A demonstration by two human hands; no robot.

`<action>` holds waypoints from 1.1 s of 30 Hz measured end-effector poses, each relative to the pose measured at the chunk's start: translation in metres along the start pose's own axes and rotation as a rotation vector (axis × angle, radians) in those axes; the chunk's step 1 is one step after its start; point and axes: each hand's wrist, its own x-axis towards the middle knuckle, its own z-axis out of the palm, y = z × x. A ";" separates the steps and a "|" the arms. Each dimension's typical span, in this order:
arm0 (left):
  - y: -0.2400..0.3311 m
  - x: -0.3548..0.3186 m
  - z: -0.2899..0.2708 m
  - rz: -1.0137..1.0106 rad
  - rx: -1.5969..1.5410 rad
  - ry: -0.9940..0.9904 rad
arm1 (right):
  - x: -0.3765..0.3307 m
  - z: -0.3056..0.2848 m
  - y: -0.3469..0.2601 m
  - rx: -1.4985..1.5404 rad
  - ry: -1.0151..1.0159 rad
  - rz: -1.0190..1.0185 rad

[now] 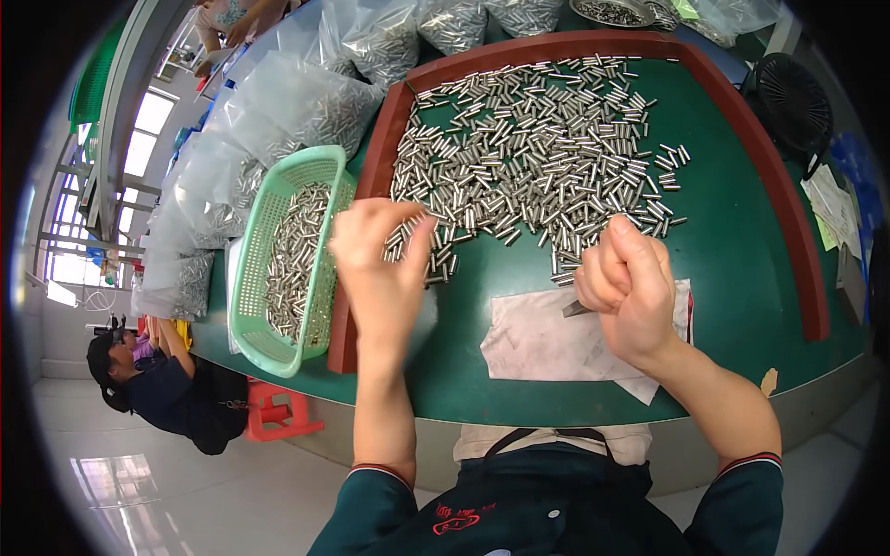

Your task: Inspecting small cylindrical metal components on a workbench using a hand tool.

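**Steel pins under sorting on the green table**

Steel is what fills the head view, the only one we have: a wide scatter of short metal pins (pixel 538 148) lies on the green table top (pixel 742 241), fenced by a raised red-brown rim (pixel 807 259) on the left, far and right sides.

Our left hand (pixel 380 269) is at the near-left fringe of the scatter, just inside the rim, fingers bent and drawn together over a few pins; whether it actually pinches any we cannot tell, as the fingertips blur into the pile. Our right hand (pixel 630 287) is curled into a loose fist above a grey-white cloth (pixel 556 338), and a small dark metal tip pokes out beneath it, so it appears closed on a slim tool or pin.

We judge the step in hand to be picking pins out of the pile. The mint-green slotted basket (pixel 287 259), already half full of pins, sits just outside the left rim, so any transfer from the left hand would call for a lift over that edge.

Open room is on the near strip of table between the pile and the front edge, and on the bare green to the right. Clear bags of pins (pixel 306 102) crowd the far left, a black fan (pixel 788 102) stands at the far right, and a person (pixel 158 380) sits low to the left, well apart.
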 end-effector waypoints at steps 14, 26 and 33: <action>0.022 -0.022 0.051 0.005 -0.107 -0.341 | 0.002 0.003 -0.003 0.018 0.027 0.019; 0.021 -0.021 0.034 -0.755 -1.187 -0.639 | 0.002 0.004 -0.002 -0.024 0.060 0.021; 0.018 -0.021 0.033 -0.740 -1.212 -0.653 | 0.003 0.005 -0.002 -0.025 0.075 0.031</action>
